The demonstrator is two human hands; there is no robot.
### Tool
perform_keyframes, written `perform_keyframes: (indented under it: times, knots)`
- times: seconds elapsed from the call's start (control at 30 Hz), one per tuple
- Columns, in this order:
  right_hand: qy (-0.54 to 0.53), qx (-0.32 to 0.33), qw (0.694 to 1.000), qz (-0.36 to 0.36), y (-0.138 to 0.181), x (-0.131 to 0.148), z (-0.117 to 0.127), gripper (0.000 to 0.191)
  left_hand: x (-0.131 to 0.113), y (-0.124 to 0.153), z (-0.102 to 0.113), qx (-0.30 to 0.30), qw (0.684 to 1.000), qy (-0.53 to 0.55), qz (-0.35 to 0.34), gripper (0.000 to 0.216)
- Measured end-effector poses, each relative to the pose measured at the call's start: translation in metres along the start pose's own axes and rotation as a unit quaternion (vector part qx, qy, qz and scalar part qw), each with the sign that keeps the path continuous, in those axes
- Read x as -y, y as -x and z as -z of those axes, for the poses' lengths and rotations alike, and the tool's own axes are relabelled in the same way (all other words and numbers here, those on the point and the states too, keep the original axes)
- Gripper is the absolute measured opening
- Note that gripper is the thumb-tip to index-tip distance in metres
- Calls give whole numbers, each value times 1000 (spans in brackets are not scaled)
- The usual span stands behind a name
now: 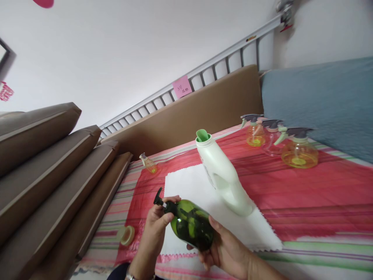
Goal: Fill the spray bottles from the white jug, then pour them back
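Left hand (157, 223) and right hand (225, 251) clasp a pump bottle (192, 224) (white jug (225, 175), sprayers (300, 157) beyond).

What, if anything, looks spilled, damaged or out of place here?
No spill shows, and the held dark green pump bottle shows no damage. What stands out: the big pale bottle is uncapped, its green spout exposed, while a cap-like round piece lies apart, left of the white sheet.

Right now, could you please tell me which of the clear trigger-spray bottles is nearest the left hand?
The lone yellow-tinged spray bottle, past the left hand; the other three spray bottles stand grouped beside the blue fabric panel.
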State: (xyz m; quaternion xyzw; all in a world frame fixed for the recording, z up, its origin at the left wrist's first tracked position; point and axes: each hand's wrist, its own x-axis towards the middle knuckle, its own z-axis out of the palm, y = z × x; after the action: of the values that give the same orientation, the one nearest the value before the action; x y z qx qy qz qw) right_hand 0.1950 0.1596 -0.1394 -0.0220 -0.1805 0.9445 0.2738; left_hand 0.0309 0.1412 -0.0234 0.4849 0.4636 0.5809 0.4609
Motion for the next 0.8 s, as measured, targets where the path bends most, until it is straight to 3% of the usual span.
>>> perform_keyframes:
  times: [0.23,0.3,0.37,0.47,0.53,0.67,0.8]
  knots:
    - [9,0,999,-49,2,0,-4,77,0,3,2,24,999,-36,-29,28]
    - [52,-10,998,-40,0,2,-4,76,4,3,8,14,999,-44,-25,29]
    - [133,-61,989,-11,-3,3,1,68,11,3,14,-17,998,-63,-25,30]
    - [283,-208,935,40,-7,-2,19,70,29,2,23,-97,989,-104,-40,33]
    - [349,-269,896,52,-7,-9,32,77,43,2,27,-147,981,-118,-48,35]
    - [436,-279,853,74,0,-21,33,56,68,3,32,-212,965,-139,-66,29]
    - [553,-281,776,114,-6,-26,-11,47,85,5,36,-225,956,-171,-73,28]
